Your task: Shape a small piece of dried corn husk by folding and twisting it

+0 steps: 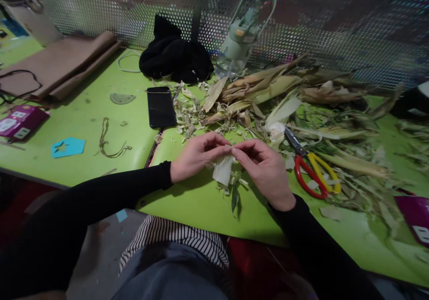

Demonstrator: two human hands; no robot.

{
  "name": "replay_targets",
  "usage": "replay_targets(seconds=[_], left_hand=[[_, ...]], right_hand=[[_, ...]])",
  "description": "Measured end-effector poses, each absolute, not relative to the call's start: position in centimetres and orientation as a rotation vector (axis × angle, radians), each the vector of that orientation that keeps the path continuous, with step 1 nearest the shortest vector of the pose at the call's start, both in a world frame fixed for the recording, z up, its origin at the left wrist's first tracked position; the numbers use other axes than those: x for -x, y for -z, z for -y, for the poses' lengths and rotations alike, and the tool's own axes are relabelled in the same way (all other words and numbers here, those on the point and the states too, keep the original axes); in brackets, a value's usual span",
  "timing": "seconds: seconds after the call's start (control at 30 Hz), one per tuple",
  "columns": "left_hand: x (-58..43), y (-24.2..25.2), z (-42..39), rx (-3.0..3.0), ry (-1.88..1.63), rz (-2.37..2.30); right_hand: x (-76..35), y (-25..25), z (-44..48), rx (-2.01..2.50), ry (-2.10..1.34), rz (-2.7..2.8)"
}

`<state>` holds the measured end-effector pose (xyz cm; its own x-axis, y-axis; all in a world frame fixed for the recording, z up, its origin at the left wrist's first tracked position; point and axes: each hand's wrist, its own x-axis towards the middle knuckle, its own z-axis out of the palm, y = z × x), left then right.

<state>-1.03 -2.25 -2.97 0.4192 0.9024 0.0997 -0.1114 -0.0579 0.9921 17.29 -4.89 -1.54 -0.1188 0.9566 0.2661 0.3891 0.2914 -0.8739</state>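
Observation:
Both hands meet above the near part of the green table, fingertips almost touching. A pale piece of corn husk (222,170) hangs below the fingers, pinched between my left hand (202,154) and my right hand (264,166). Beneath it lie green leaf scraps (235,197). Just right of my right hand rest scissors (310,168) with one red and one yellow handle, their blades pointing away. A whitish husk bundle (277,128) lies beyond the hands, near the blade tips.
Dried corn husks (261,87) and shreds cover the table's back and right. Left of them are a black phone (161,107), black cloth (176,56), a blue star cutout (68,147), and twisted cord (109,141). A green bottle (239,45) stands by the perforated metal panel (130,14).

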Motion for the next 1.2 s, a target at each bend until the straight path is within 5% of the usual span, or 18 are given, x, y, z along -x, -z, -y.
replay_targets(seconds=[1.2], left_hand=[[1.4,1.4,2.1,-1.024,-0.628,-0.906]], right_hand=[[-17.9,1.1,4.9,1.064,-0.111,2.2]])
